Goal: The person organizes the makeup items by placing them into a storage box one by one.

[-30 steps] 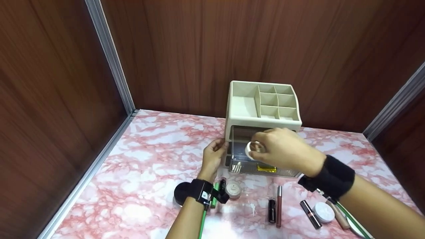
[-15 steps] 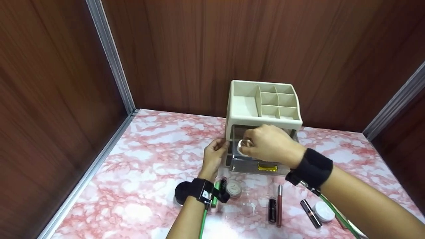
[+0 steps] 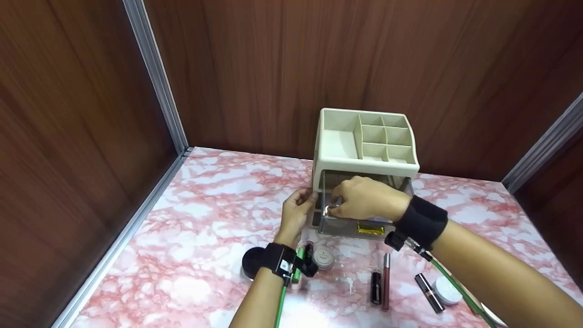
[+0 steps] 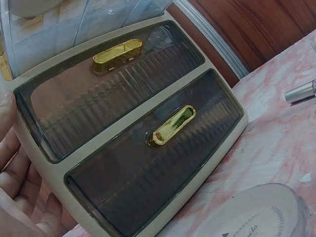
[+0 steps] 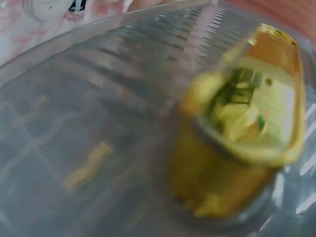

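The right hand (image 3: pixel 364 198) has its grip bent down inside the pulled-out top drawer (image 3: pixel 339 226), thumb near the front left corner; I cannot tell whether it pinches anything (the wrist view there is blurred, and the fingertips are partly hidden). Through the plastic, the left wrist view catches a pale round shape (image 4: pixel 29 6), cut off by the frame edge. The left hand (image 3: pixel 294 214), its grip loosely bent, rests against the left edge of the cream organizer (image 3: pixel 366 166), which stands upright on the desk (image 3: pixel 218 205) near the wood-grain wall (image 3: pixel 255 77). A gold handle (image 3: pixel 370 228) marks the top drawer's front; below it, two dark drawers (image 4: pixel 148 148) sit closed. Both wrists wear black straps (image 3: pixel 421 223). In front of the organizer, by the left wrist, are a black round item (image 3: pixel 252 263), a green tube (image 3: pixel 298 273) and a clear-sided round jar (image 3: pixel 323 258). Farther right, a black tube (image 3: pixel 375 287) lies just beside a reddish gloss tube (image 3: pixel 386 282), then a dark banded tube (image 3: pixel 429 293) next to a white jar (image 3: pixel 446 290), partly under the right forearm.
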Available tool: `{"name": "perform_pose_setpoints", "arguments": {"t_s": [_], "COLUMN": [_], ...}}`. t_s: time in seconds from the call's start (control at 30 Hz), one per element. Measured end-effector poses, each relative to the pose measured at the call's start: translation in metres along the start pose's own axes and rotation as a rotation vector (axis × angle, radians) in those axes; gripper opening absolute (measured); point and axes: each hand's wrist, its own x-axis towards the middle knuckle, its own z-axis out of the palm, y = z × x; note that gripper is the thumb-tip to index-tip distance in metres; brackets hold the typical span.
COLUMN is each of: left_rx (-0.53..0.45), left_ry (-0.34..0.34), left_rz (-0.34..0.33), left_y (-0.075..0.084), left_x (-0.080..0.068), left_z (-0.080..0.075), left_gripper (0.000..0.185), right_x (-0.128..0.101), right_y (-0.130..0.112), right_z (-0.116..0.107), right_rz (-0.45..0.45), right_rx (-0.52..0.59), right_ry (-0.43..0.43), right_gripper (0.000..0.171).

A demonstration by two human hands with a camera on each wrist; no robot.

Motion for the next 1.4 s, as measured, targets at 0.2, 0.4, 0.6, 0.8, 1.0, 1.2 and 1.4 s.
{"name": "perform_pose_setpoints", "arguments": {"t_s": [0.2,0.4,0.6,0.8,1.0,1.2,1.4], "left_rx": [-0.001,0.005,0.016,0.004,0.013,0.026,0.026], "left_ry": [0.002,0.008,0.000,-0.003,-0.009,0.005,-0.003], "left_rz": [0.000,-0.006,-0.009,-0.006,0.011,0.000,-0.004], "left_y": [0.000,0.000,0.000,0.001,0.002,0.001,0.001], "left_x": [-0.001,-0.001,0.000,0.000,0.000,0.000,0.000], "left_z": [0.002,0.001,0.000,0.000,0.001,0.000,-0.001], "left_gripper": [0.025,0.025,0.027,0.025,0.024,0.024,0.025], "right_x": [0.001,0.002,0.001,0.003,0.004,0.001,-0.010], "right_y": [0.002,0.002,0.002,0.004,0.007,0.011,0.019], "right_z": [0.000,0.002,0.002,0.003,0.007,0.007,0.000], "right_rz": [0.012,0.002,-0.004,-0.020,-0.031,-0.045,-0.007], "right_rx": [0.020,0.043,0.047,0.061,0.069,0.091,0.108], "right_ry": [-0.051,-0.035,-0.011,-0.003,0.000,-0.003,-0.001], "right_gripper": [0.027,0.025,0.021,0.018,0.018,0.018,0.035]}}
